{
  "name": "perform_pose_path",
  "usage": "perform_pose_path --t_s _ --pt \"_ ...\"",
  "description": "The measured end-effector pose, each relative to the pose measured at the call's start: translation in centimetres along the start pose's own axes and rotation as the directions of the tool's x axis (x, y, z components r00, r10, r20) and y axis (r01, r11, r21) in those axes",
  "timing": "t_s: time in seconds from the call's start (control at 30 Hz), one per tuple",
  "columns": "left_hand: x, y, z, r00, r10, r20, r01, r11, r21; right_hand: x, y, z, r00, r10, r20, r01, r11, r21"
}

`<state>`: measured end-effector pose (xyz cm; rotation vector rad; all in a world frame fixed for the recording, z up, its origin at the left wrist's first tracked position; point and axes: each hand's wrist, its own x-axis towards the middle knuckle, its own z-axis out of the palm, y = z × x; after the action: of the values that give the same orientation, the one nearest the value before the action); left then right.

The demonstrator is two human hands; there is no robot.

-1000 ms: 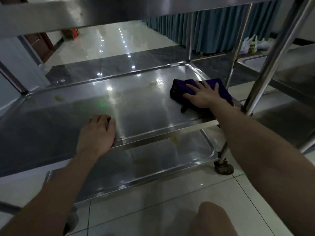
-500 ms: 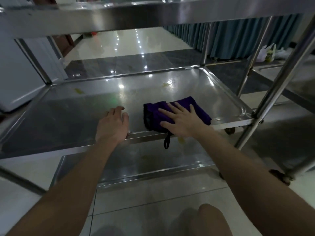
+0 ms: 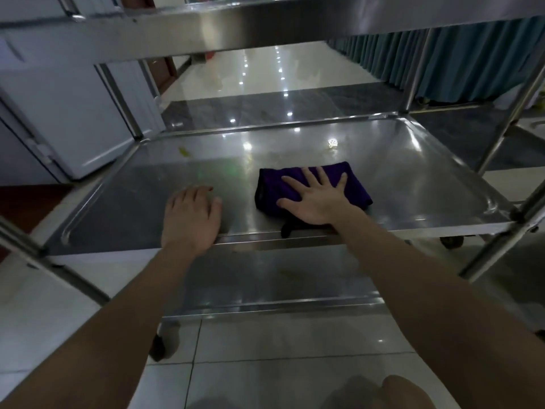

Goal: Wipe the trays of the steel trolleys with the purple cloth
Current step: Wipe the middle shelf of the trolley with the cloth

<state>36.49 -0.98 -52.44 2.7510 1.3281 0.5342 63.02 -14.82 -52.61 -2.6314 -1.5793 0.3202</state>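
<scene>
Purple cloth [image 3: 269, 191], folded into a pad, lies on the middle tray [image 3: 413, 172] of the steel trolley, just off its centre toward 4 o'clock, with a dark tab hanging over the near rim at 6 o'clock. The right hand [image 3: 318, 202] presses flat on it, fingers straight and fanned wide, pinching nothing. The left hand [image 3: 191, 219] rests on the near rim at about 7 o'clock, fingers loosely bent and holding nothing; it reads as a brace to steady the trolley.

I judge the step in hand to be the wiping of this middle tray, with the job only partly done. A yellow fleck [image 3: 183, 151] sits at 10 o'clock near the far left corner, and a glinting patch [image 3: 333, 143] at 1 o'clock may be more residue (the ceiling lights reflect there, so I cannot be sure). The next move calls for sliding the cloth under firm, flat pressure out toward those far corners, which means a longer reach beneath the top tray [image 3: 265, 22].

Counted: one cloth, two hands, and three trays on this trolley, namely top, middle and lower tray [image 3: 265, 290], the last showing a faint smear [image 3: 286, 271]. Two castors show: one [image 3: 451, 242] at 3 o'clock, one [image 3: 160, 346] at 7 o'clock.
</scene>
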Motion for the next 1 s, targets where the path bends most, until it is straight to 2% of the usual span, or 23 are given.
perform_pose_path --t_s 0.13,0.3,0.57,0.7,0.83,1.0 --pt "0.6 -0.1 1.2 1.0 0.0 -0.015 0.0 1.0 -0.027 6.2 -2.3 -0.9 0.999 0.034 -0.005 -0.034 0.999 0.002" --pt "1.2 -0.2 1.2 0.997 -0.069 -0.016 0.067 0.991 -0.119 9.6 -6.1 -0.5 0.999 -0.029 -0.042 0.029 1.0 -0.006" --pt "1.9 -0.5 1.1 0.993 -0.115 -0.039 0.107 0.979 -0.173 0.3 -7.4 0.8 0.974 -0.224 0.014 0.224 0.974 0.031" --pt "1.7 -0.1 0.6 0.992 -0.127 -0.015 0.122 0.978 -0.171 -5.0 -7.1 1.6 0.959 -0.276 -0.06 0.276 0.961 -0.008" --pt "1.3 0.3 0.2 0.993 -0.113 -0.023 0.106 0.973 -0.205 -6.8 -8.4 2.8 0.955 -0.259 -0.143 0.242 0.962 -0.127" --pt "0.7 0.4 -0.1 0.993 -0.08 -0.091 0.049 0.953 -0.3 -8.3 -9.1 3.3 0.95 -0.204 -0.238 0.179 0.976 -0.122"
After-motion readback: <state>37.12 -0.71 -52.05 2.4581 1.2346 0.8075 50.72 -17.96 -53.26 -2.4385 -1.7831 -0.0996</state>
